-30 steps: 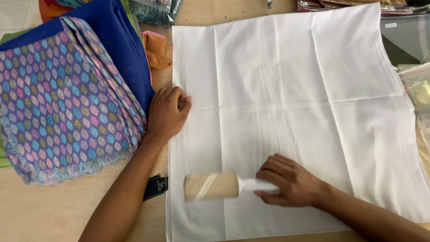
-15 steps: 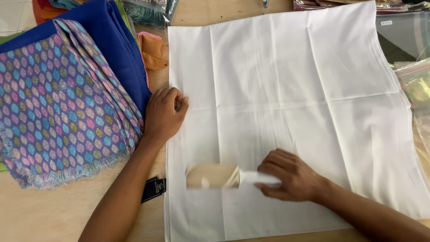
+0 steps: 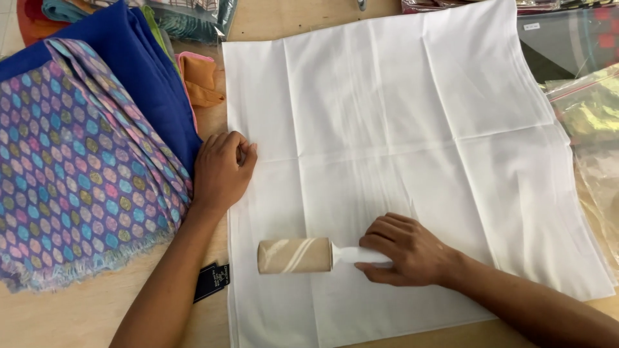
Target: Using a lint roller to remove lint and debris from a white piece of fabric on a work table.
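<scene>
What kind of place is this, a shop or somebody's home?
Probably a fabric or clothing workroom. A white cloth lies spread on a wooden table, folded fabrics are stacked beside it, and the right hand holds a lint roller on the cloth.

A wooden table (image 3: 58, 316) carries a white cloth (image 3: 412, 129), folded fabrics (image 3: 77, 167) and a black tag (image 3: 211, 281).
</scene>
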